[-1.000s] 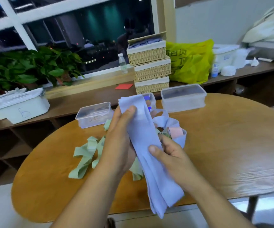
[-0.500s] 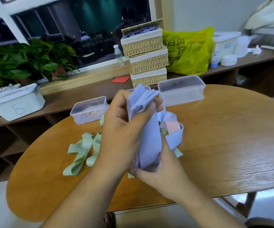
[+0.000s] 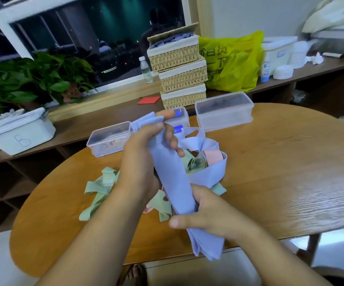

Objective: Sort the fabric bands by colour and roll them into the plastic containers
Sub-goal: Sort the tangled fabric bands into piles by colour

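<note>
Above the wooden table (image 3: 270,162) our left hand (image 3: 140,162) and right hand (image 3: 210,215) clamp the gathered lilac bands (image 3: 173,182), which we judge need tight rolling next for 1 far-edge container (image 3: 223,112).

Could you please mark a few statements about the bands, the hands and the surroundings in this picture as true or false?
1. The left hand and the right hand both grip the lavender bands. True.
2. The green bands hang from the right hand. False: they lie loose on the table.
3. Three wicker baskets are stacked beyond the table. True.
4. The bag beside the baskets is red. False: it is yellow.
</note>
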Demonstrator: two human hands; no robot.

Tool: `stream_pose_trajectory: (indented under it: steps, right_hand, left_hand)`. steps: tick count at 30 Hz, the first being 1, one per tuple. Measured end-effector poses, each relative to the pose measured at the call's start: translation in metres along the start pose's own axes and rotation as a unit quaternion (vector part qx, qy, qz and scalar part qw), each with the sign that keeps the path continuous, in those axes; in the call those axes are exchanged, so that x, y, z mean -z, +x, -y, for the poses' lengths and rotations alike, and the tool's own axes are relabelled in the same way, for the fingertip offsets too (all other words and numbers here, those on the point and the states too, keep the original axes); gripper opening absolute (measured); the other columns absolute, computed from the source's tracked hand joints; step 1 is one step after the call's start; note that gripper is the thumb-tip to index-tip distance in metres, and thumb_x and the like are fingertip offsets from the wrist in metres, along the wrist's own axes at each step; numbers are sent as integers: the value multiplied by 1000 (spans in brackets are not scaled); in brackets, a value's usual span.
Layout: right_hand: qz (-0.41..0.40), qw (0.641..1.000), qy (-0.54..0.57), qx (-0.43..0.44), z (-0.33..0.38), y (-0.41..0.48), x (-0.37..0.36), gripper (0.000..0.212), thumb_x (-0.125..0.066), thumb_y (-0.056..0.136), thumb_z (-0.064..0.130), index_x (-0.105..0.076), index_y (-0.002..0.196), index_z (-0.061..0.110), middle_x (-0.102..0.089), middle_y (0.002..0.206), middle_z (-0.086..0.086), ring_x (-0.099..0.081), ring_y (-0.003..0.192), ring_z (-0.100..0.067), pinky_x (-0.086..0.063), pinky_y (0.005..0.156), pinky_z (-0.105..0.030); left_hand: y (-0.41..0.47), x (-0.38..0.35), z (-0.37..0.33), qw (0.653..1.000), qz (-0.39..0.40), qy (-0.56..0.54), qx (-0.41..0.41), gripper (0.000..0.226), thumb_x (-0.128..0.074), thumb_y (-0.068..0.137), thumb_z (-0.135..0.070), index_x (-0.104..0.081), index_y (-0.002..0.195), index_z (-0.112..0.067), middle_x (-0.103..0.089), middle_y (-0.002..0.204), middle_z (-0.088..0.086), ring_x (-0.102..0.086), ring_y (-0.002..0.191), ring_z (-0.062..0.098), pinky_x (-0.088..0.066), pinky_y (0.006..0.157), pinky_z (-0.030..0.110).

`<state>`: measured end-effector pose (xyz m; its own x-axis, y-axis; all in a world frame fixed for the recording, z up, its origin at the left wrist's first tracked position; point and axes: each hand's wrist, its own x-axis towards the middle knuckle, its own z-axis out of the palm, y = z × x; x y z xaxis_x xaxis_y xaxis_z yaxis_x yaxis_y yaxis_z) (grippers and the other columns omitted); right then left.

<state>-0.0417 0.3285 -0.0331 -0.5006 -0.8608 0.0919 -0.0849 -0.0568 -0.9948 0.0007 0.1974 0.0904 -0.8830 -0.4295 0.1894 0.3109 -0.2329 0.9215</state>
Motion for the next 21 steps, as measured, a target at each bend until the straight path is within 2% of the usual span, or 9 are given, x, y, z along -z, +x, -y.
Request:
stream_pose_trajectory:
  steps: [2, 4, 6, 8, 10, 13, 15, 18, 21]
  right_hand:
    - [38, 998, 52, -17, 2, -4, 7, 51, -81, 87, 54, -68, 119, 15, -73, 100, -1, -67, 81, -14, -55, 76, -30]
    - [42, 996, 76, -24, 2, -7, 11, 56, -65, 95, 63, -68, 119, 13, -75, 103, -12, -69, 78, -22, -57, 73, -33]
    - [12, 997, 70, -27, 1, -7, 10, 41, -58, 103, 54, -70, 109, 16, -75, 98, -16, -71, 77, -25, -59, 75, -39]
    - [-22, 997, 61, -32, 2, -6, 10, 31, -60, 105, 44, -70, 105, 15, -75, 90, -14, -71, 73, -25, -60, 73, -40]
    - [-14, 997, 56, -42, 3, -7, 14, 25, -62, 106, 39, -69, 110, 15, -76, 92, -12, -70, 74, -25, -60, 71, -39]
    - [71, 995, 48, -41, 7, -12, 25, 19, -68, 104, 28, -70, 119, 16, -78, 111, -12, -73, 95, -24, -60, 83, -42]
    - [75, 995, 64, -3, 5, -11, 29, 25, -67, 104, 24, -71, 125, 11, -75, 120, -16, -71, 109, -21, -56, 95, -42]
    - [3, 986, 158, 54, 6, -9, 26, 27, -61, 104, 20, -71, 129, 18, -77, 122, -6, -73, 113, -20, -58, 93, -34]
    - [-71, 979, 181, 65, 10, -9, 32, 29, -62, 102, 24, -70, 130, 18, -78, 117, -3, -76, 104, -20, -60, 86, -32]
  left_hand:
    - [8, 4, -4, 999, 19, -9, 36, 19, -47, 103, -16, -64, 102, -7, -49, 78, 7, -50, 68, 23, -52, 66, 37]
    - [15, 8, -3, 996, 30, -24, 77, 14, -48, 103, -18, -56, 98, -8, -55, 82, 8, -58, 74, 26, -59, 78, 46]
    - [21, 12, 2, 992, 25, -45, 117, 9, -50, 103, -17, -54, 102, -8, -59, 85, 10, -64, 77, 29, -60, 85, 54]
    - [25, 15, 7, 987, 26, -72, 142, 13, -53, 101, -20, -53, 110, -10, -54, 81, 6, -57, 69, 24, -58, 76, 44]
    - [27, 18, 10, 982, 35, -109, 149, 24, -53, 102, -27, -56, 117, -10, -49, 79, 3, -49, 64, 20, -50, 70, 36]
    - [24, 17, 11, 976, 94, -133, 143, 28, -46, 105, -33, -62, 106, -10, -44, 77, 2, -43, 62, 18, -44, 68, 36]
    - [19, 10, 12, 974, 151, -103, 136, 28, -41, 106, -30, -59, 96, -10, -43, 76, 4, -43, 63, 19, -45, 68, 37]
    - [17, -3, 17, 978, 180, -39, 100, 27, -43, 104, -27, -59, 94, -7, -56, 82, 11, -57, 75, 27, -53, 86, 46]
    - [28, -8, 26, 982, 164, 20, 90, 35, -40, 106, -26, -65, 100, -3, -75, 101, 16, -71, 104, 34, -48, 111, 53]
